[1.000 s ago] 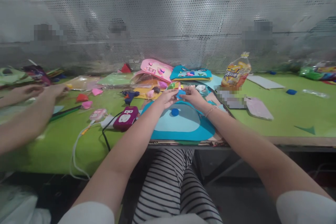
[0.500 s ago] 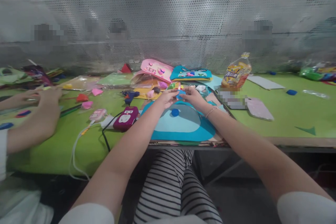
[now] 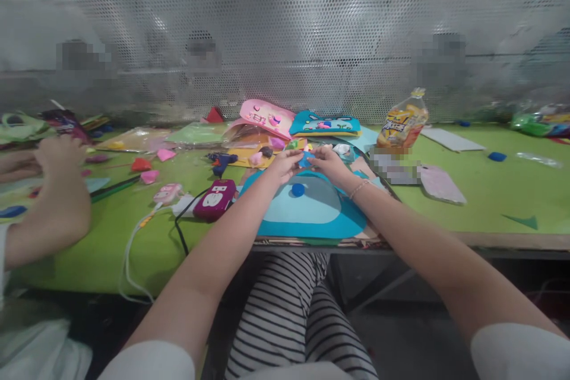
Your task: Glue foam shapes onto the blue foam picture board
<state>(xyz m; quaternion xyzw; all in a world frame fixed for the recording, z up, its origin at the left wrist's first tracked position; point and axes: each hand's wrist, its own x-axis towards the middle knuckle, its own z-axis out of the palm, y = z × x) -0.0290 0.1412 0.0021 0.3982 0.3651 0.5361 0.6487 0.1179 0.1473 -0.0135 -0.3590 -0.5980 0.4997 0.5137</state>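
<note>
My left hand (image 3: 287, 165) and my right hand (image 3: 328, 161) meet above the far edge of a blue paper cutout. Pinched between their fingertips is a small piece of blue modelling clay (image 3: 306, 160); its exact shape is partly hidden. Below them, a round dark blue clay lump (image 3: 298, 190) rests on the light blue oval (image 3: 307, 205) in the cutout's middle. Darker blue paper (image 3: 312, 230) forms the border. Just beyond my fingers lie scraps and clay lumps in several colours, such as a pink lump (image 3: 256, 158).
A purple device (image 3: 215, 200) with cables and a glue gun (image 3: 222, 161) are left of my arms. Decorated pink (image 3: 267, 119) and blue (image 3: 325, 123) pieces lie behind. A snack bag (image 3: 401, 124) and a phone (image 3: 442, 184) are at right. Another person's arm (image 3: 57, 214) reaches in at left.
My hands stay almost in place, with the blue clay still between the fingertips. At left, the other person's near hand has lifted and shifted left.
</note>
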